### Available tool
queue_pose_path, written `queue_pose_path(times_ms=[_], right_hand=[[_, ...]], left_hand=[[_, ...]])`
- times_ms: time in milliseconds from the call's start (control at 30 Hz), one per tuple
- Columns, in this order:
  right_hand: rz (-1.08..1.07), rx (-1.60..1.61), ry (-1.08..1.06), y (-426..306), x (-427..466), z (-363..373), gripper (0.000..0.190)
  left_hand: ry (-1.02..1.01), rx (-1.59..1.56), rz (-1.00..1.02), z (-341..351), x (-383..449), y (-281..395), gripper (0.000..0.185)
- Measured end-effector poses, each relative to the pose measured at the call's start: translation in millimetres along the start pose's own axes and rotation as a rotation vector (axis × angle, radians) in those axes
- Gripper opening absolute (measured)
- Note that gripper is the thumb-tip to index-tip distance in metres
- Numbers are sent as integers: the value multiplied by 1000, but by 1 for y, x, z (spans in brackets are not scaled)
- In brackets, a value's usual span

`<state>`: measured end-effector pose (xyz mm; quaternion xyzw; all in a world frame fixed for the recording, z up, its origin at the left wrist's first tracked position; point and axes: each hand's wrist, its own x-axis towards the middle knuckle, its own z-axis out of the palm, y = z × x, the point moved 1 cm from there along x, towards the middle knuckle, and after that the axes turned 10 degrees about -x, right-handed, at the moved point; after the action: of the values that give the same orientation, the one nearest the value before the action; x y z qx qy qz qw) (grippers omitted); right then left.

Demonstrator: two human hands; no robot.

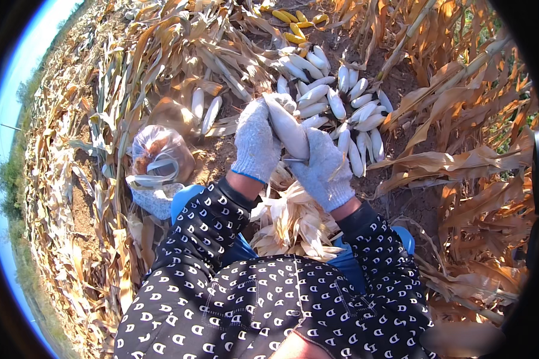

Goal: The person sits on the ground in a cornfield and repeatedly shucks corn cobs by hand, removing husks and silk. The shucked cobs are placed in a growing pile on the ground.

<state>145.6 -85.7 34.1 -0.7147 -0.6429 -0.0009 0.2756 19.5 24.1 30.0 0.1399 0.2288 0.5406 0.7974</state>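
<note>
A pale ear of corn (287, 128) slants between my two gloved hands. My left hand (257, 137), in a white knit glove with a blue cuff edge, wraps around its upper part. At the lower end my right hand (325, 168) grips the ear. A thin grey metal piece (295, 159) pokes out by the right fingers; what it belongs to is hidden. Below the hands, pale stripped corn husks (294, 215) lie heaped between my knees. Just beyond the right hand, white corn ears (336, 103) are piled on the soil.
Several yellow corn ears (296, 28) lie past the white pile. Two more pale ears (212, 114) rest at left. Nearer me sits a clear plastic bag (161, 150) with reddish contents. Dry corn stalks (471, 170) stand or lean along the right; more dry leaves (103, 148) cover the left.
</note>
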Motion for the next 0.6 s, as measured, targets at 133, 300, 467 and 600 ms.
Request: queue_pose_path(times_ms=[133, 300, 467, 600], right_hand=[[-26, -140, 32, 1, 5, -15, 51], [-50, -179, 13, -1, 4, -13, 50], [-67, -187, 51, 3, 5, -12, 55], [-1, -64, -5, 2, 6, -11, 58]], left_hand=[[-94, 131, 12, -10, 5, 3, 19], [-141, 122, 39, 0, -2, 8, 27], [-2, -128, -172, -10, 12, 1, 20], [53, -123, -112, -13, 14, -4, 25]])
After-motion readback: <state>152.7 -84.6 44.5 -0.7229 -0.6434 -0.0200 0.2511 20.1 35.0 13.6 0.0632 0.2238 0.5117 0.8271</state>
